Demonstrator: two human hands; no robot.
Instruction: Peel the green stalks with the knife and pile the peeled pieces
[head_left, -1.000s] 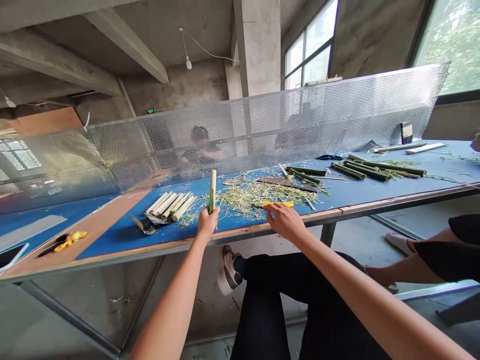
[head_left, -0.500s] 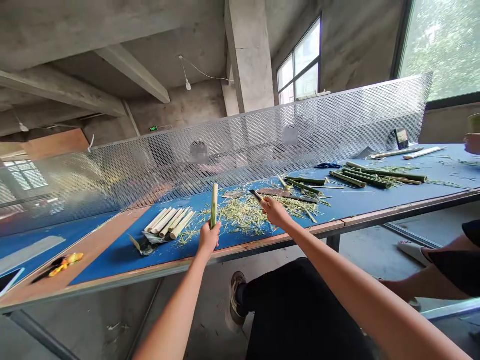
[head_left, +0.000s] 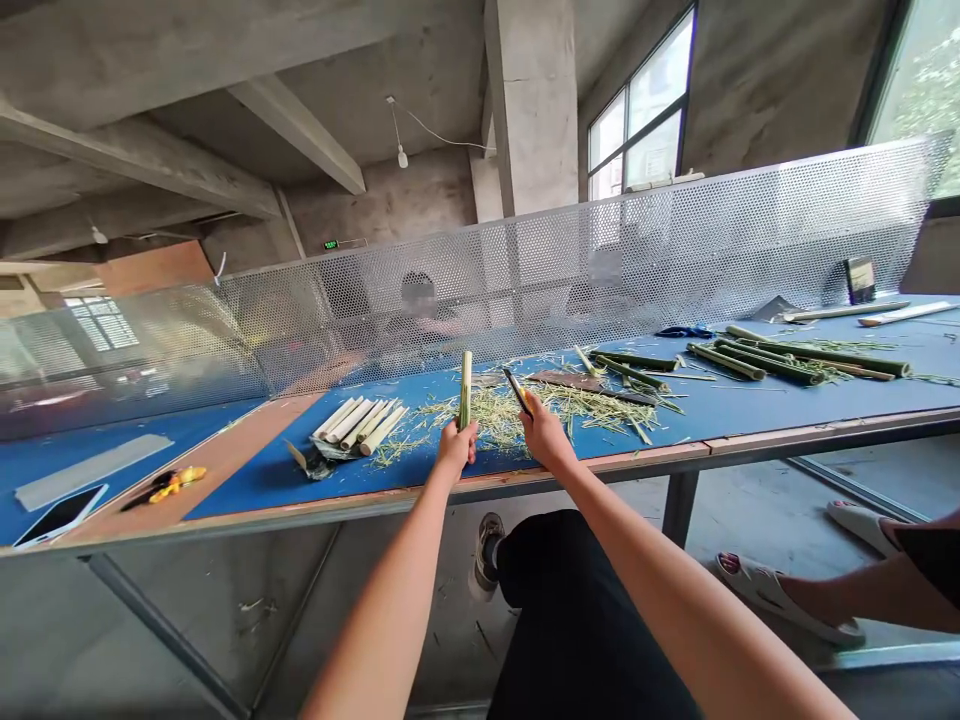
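Note:
My left hand (head_left: 456,449) is closed round the lower end of a partly peeled green bamboo stick (head_left: 465,388), which stands upright above the blue table (head_left: 750,402). My right hand (head_left: 545,437) is closed on a yellow-handled knife (head_left: 517,391), its dark blade pointing up and to the left, close to the stick. Under both hands lies a heap of green shavings (head_left: 555,405). A row of several peeled pale sticks (head_left: 360,421) lies to the left of my left hand.
Unpeeled green bamboo pieces (head_left: 772,359) lie at the right of the table. A phone (head_left: 60,514) and a yellow tool (head_left: 169,483) sit at the far left. A perforated metal screen (head_left: 675,240) runs along the back; a person sits behind it. Another person's legs (head_left: 862,590) are at right.
My right hand has picked the knife up off the table and brought it left, up beside the stick. My left hand still holds the stick upright.

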